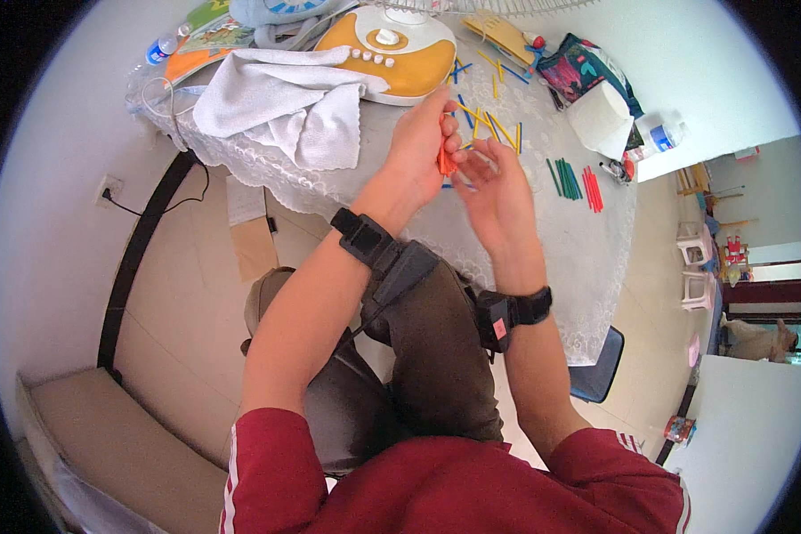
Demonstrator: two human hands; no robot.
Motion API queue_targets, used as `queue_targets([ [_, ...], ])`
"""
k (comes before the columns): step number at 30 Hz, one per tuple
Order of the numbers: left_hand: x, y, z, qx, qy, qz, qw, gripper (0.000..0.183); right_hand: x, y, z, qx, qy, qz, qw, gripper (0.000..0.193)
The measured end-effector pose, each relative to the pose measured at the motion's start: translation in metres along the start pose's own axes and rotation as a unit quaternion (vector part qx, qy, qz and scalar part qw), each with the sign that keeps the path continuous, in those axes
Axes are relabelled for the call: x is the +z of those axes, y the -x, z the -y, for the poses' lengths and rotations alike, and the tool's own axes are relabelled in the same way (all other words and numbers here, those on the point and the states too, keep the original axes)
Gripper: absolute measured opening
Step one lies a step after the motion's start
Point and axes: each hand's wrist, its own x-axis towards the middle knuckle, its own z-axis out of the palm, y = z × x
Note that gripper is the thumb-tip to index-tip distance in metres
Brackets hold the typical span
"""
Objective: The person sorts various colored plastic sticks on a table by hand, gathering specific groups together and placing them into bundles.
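Spreading wide in front of the person is a big table with a pale, flowery cover (565, 294). Sitting at its far side is a round, yellow-and-white plastic fan base (409, 78), with a rumpled white cloth (276, 102) lying beside it, over to the left.

Next come the two bare hands, close together over the table. The left hand (421, 135) has its fingers curled around a small bunch of thin, orange-red sticks (446, 163). The right hand (497, 198) is loose, with its fingers parted and a bit bent; I can't tell if its tips touch the bunch.

The bunch pokes out below the left fingers, its long way running mostly toward and away from the person. It lies just left of the right fingertips, so that tiny gap looks like what matters most.

Over to the right of both hands lie a row of thin green sticks (567, 179) and a smaller row of thin red sticks (593, 189). The right hand is nearer to them. Smallest are the single yellow sticks (519, 138) and blue sticks (466, 111), scattered past the fingers.
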Motion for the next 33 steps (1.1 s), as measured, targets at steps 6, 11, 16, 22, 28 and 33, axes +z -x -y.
queue_targets([
  [6, 0.035, 0.018, 0.032, 0.234, -0.414, 0.074, 0.877, 0.035, -0.039, -0.046, -0.019, 0.094, -0.254, 0.091, 0.958, 0.023],
  [11, 0.019, 0.026, 0.027, 0.277, -0.436, 0.113, 0.849, 0.035, -0.001, -0.021, -0.019, 0.082, -0.245, 0.119, 0.959, 0.02],
  [16, 0.018, 0.029, 0.019, 0.219, -0.501, 0.156, 0.822, 0.029, 0.008, 0.001, -0.006, 0.071, -0.225, 0.069, 0.969, 0.022],
  [22, 0.028, 0.029, 0.014, 0.145, -0.443, 0.139, 0.874, 0.037, -0.003, -0.013, -0.011, 0.073, -0.247, 0.102, 0.961, 0.024],
  [28, 0.016, 0.02, 0.011, 0.126, -0.438, 0.129, 0.881, 0.034, 0.013, -0.001, -0.005, 0.112, -0.273, 0.052, 0.954, 0.028],
  [33, 0.011, 0.008, 0.006, 0.034, -0.156, 0.083, 0.984, 0.036, -0.012, 0.001, -0.002, -0.033, 0.01, 0.093, 0.995, 0.033],
])
